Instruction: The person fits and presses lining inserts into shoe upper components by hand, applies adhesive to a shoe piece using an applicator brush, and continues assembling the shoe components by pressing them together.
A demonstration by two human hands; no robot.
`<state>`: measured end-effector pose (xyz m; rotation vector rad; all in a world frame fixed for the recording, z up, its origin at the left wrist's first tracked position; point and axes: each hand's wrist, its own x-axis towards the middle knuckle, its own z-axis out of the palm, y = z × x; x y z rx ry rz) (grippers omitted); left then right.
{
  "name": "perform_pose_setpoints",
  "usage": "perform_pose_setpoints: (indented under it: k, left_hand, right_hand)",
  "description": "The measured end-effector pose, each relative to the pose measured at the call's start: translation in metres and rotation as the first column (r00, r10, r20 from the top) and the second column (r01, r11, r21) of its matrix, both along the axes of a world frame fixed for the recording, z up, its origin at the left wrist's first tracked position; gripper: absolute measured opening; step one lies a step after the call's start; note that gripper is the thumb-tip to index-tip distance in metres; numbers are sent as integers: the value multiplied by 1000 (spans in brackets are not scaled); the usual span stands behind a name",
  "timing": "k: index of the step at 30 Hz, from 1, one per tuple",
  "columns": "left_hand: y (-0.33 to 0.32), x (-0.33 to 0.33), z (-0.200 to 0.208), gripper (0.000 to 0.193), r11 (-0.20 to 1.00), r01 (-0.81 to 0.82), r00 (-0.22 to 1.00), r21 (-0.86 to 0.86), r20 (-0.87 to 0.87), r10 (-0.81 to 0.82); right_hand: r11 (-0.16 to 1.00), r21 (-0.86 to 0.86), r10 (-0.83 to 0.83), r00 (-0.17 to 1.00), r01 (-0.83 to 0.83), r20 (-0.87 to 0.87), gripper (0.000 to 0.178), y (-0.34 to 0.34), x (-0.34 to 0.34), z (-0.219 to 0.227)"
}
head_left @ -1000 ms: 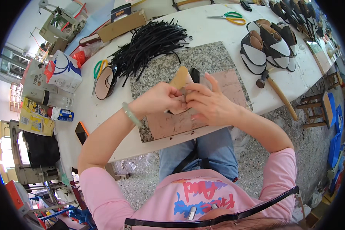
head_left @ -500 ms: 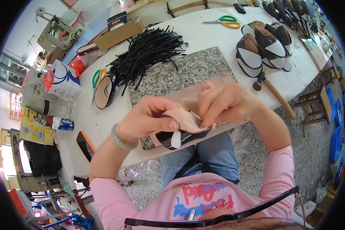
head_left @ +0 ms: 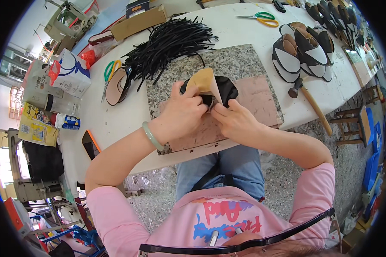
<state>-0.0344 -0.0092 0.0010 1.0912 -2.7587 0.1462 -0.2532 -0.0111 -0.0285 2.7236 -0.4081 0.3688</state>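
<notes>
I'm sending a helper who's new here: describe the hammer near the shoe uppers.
Start at the white table and find the black-and-white shoe uppers on its right. The hammer lies on their near side, its long wooden handle and dark head setting it apart.

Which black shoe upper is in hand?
The tan-lined black shoe upper over the speckled stone slab, gripped by left hand and right hand; others lie untouched.

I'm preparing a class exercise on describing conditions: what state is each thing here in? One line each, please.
Black shoe piece: bent, tan side showing, held in both hands
Left hand: gripping its left side
Right hand: holding its near edge
Black strips: heaped loosely
Far scissors: lying flat, blades look closed
Near scissors: blades partly hidden
Hammer: lying, handle overhanging the table
Phone: flat, screen dark
Bottle: capped
</notes>
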Motion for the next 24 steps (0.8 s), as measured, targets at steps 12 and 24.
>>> perform_pose_setpoints:
  k: [12,24]
  left_hand:
    - [-4,3,-18,12,990,-74,971,-123,218,100]
    - [-9,9,-3,13,992,-124,966,-14,226,124]
  right_hand:
    - [984,164,-66,998,65,0,10,-10,2,-6]
    - [983,139,-111,990,123,-92,10,-7,26,12]
